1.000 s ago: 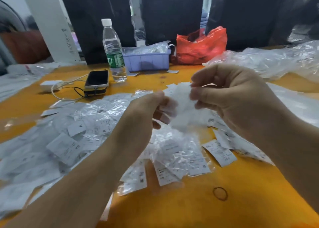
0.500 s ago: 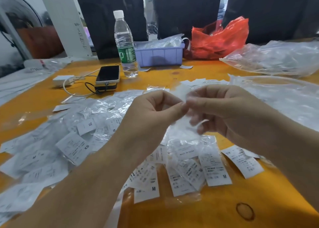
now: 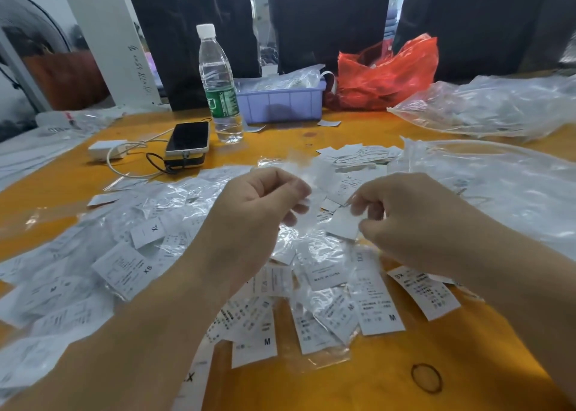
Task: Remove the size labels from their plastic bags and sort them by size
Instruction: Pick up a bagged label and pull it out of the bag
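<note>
You're mid-extraction, by the look of it. Your left hand (image 3: 261, 211) has its fingers curled and pinches a small clear plastic bag (image 3: 304, 174), blurred, at about 12 o'clock from the knuckles. Your right hand (image 3: 405, 223) pinches a white label (image 3: 344, 223) between thumb and fingertips; the label sticks out toward 9 o'clock, into the gap between your hands. I can't tell whether the label is fully clear of the bag; the bag is too blurred.

Next move, as I judge it: read the size on that label, since the printed face isn't legible from here, then drop it on the matching stack and discard the bag.

Where things lie:
- Bagged labels (image 3: 318, 286) lie heaped on the orange table (image 3: 389, 379) under your hands and toward 9 o'clock; M, XS and XL prints are readable.
- Loose label stack (image 3: 358, 155) at 12–1 o'clock beyond your hands, an XS on the near edge.
- One loose XS label (image 3: 424, 290) at 5 o'clock, under your right wrist.

Containers:
- Purple bin (image 3: 280, 102) at 12 o'clock far: holds crumpled clear plastic, contents otherwise unclear.
- Red bag (image 3: 386, 74) at 1 o'clock far: contents hidden.
- Large clear bags (image 3: 486, 108) at 2–3 o'clock: contents not readable.

Water bottle (image 3: 219, 83) and phone (image 3: 188, 139) sit at 11 o'clock.
</note>
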`<state>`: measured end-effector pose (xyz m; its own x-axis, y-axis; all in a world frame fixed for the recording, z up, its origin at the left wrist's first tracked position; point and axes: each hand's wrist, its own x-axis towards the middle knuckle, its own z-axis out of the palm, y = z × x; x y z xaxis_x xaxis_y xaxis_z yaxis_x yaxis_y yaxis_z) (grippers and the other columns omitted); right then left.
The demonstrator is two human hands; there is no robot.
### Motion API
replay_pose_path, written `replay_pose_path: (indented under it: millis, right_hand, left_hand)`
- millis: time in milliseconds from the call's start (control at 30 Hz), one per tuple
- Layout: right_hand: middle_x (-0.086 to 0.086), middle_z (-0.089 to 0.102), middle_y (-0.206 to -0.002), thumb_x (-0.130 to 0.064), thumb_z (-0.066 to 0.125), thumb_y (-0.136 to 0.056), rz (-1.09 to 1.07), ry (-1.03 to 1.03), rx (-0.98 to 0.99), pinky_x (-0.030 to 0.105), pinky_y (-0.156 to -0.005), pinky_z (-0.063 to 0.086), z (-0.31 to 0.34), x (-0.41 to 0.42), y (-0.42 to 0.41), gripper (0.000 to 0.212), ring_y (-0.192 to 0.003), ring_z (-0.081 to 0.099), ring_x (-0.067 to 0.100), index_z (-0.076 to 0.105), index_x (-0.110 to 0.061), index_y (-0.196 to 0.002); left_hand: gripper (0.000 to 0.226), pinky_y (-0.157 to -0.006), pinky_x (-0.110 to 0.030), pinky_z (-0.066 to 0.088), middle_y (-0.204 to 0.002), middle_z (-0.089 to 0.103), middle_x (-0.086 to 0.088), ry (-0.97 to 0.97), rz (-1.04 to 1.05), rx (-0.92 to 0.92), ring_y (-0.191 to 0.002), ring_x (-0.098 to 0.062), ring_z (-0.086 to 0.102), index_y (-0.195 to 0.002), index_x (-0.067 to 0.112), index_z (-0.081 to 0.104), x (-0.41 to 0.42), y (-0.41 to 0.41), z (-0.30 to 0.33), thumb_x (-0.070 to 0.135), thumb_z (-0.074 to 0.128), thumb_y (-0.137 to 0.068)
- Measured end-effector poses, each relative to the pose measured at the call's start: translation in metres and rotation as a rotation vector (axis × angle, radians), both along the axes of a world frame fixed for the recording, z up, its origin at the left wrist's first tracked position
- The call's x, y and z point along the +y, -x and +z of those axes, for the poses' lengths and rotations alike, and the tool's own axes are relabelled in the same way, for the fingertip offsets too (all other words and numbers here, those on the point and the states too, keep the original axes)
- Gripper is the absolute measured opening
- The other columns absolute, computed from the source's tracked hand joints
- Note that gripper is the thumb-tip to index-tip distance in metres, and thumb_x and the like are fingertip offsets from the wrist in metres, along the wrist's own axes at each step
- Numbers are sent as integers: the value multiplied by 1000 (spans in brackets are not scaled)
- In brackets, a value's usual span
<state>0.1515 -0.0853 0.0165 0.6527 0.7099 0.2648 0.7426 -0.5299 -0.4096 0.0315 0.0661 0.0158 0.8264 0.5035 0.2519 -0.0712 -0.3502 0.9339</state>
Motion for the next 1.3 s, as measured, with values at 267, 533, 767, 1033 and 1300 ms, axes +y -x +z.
replay_pose_path:
  millis: [267,533,767,1033,1300]
  right_hand:
    - [-16,59,-93,-13,62,-81,148,-308,46,14,-70,46,7,1,9,32,-85,55,3,66,-30,-108]
    - [8,60,-70,-20,71,-83,294,-433,404,20,-54,43,10,2,11,1,-59,51,8,71,-20,-83]
    - [-9,52,-54,-29,71,-83,172,-497,432,23,-53,42,5,3,3,18,-50,46,4,68,-13,-76]
    - [7,68,-75,-18,81,-63,351,-482,900,27,-54,47,9,2,0,42,-60,59,14,66,-9,-101]
    - [5,61,-61,-18,74,-61,357,-441,1012,22,-48,42,9,2,0,15,-52,48,15,69,-10,-73]
  left_hand:
    - [16,-64,-28,50,-73,69,-7,-192,-17,104,-70,-23,61,-73,21,70,-10,0,-3,30,69,-87]
    - [15,-61,-24,51,-71,68,7,-213,-34,168,-66,-5,62,-77,28,70,-9,1,-3,42,72,-81]
    - [12,-52,-12,44,-71,69,6,-85,-51,163,-59,0,59,-77,21,71,-3,2,-1,21,65,-88]
    - [15,-55,-12,45,-62,64,8,-86,-111,122,-58,-1,56,-74,18,70,-4,3,3,28,71,-85]
    - [6,-57,-22,47,-69,68,4,6,-93,67,-61,-6,59,-80,19,72,1,4,6,24,71,-83]
